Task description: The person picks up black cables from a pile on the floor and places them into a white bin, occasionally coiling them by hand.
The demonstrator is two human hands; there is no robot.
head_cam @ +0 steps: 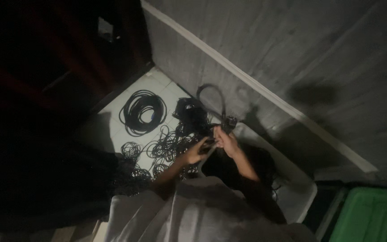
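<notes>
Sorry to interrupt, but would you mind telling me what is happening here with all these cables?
A person, seen from above, holds a black cable with both hands: the left hand and right hand meet near its end. It loops toward the grey wall. On the white tiled floor lie a neat cable coil and a tangled heap of cables. A green bin sits nearby.

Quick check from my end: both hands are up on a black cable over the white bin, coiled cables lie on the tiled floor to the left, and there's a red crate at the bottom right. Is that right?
Not quite. The crate at the bottom right is green, not red; the head view shows it. The rest stands: the left hand and right hand are on a black cable over the white bin, and coiled cables lie on the tiled floor.
</notes>
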